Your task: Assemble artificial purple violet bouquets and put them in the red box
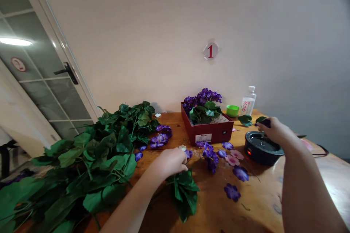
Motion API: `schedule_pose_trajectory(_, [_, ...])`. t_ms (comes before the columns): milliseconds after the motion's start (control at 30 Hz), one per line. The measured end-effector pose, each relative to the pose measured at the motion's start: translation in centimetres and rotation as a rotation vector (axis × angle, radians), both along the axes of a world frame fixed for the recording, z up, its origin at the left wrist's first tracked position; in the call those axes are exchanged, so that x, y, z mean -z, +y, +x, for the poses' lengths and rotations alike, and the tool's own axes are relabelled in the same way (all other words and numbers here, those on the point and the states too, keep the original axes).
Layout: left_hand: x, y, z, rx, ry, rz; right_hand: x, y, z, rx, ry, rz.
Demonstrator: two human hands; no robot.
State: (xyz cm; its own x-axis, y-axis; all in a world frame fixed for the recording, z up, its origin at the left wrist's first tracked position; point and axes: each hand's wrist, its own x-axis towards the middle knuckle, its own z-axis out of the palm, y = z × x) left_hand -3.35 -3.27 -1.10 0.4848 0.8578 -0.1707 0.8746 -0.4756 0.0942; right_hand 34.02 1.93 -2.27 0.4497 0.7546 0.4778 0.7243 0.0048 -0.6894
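My left hand grips the stems of a sprig of artificial green leaves that hangs below it over the wooden table. A small white blossom sits by its fingertips. My right hand pinches a small green leaf and purple fabric petals just above a round black heating pot. The pot has a small glowing red light. Loose purple and pink artificial flowers lie on the table between my hands.
A large heap of artificial green leaves fills the table's left side. At the back stand a red box of purple flowers, a green cap and a labelled plastic bottle. A glass-panelled door stands at left.
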Motion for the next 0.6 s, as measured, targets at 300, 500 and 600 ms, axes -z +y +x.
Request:
schedule_pose_trajectory(300, [-2.6, 1.1, -2.4, 0.069, -0.495, 0.372, -6.8, -4.0, -6.5, -0.172, 0.591, 0.554])
schedule_pose_trajectory(500, [-2.3, 0.5, -2.0, 0.262, -0.412, 0.599, -8.3, -7.1, -15.7, -0.952, 0.951, 0.369])
schedule_pose_trajectory(600, [-2.3, 0.0, -2.1, 0.286, -0.560, 0.653, -7.4, -6.9, -18.2, -0.991, 0.912, 0.222])
